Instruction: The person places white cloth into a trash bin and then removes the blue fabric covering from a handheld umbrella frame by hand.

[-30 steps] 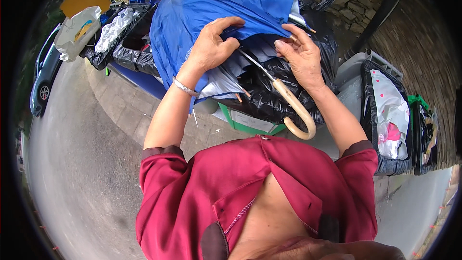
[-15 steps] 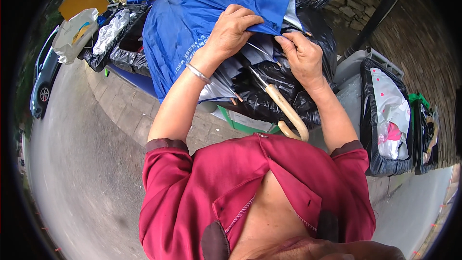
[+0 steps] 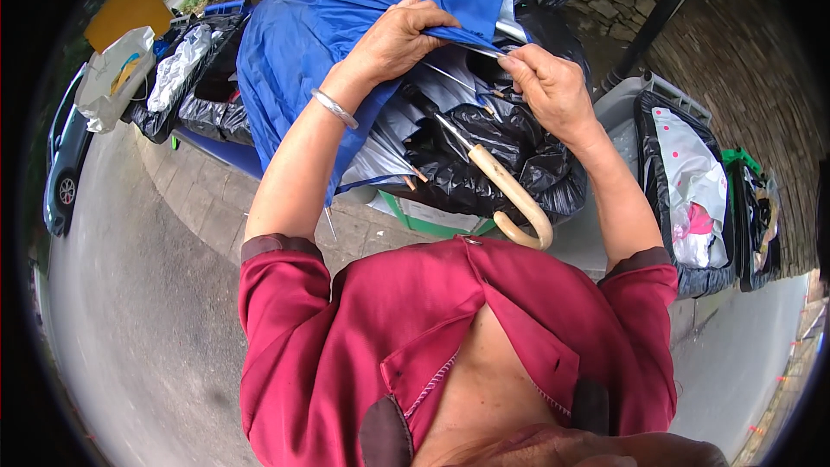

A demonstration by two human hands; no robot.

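Note:
A large blue umbrella with a silvery underside lies partly folded over black plastic bags. Its curved, cream-coloured handle points back toward me, on a thin metal shaft. My left hand is closed on a fold of the blue canopy, with a metal bracelet on the wrist. My right hand pinches the canopy's edge at the end of a rib, and the fabric is stretched between both hands. Several ribs with small tips show below the cloth. The inside of the canopy is partly hidden by my hands.
Black bin bags sit under the umbrella, above a green-and-white box. To the right stand lined bins, one with a white dotted bag. At left are more bagged bins, a white bag and a parked car. A stone wall runs behind.
The canopy edge has been drawn tighter between my hands. My left hand has shifted slightly left and up, and the right thumb and fingers have closed on the edge.

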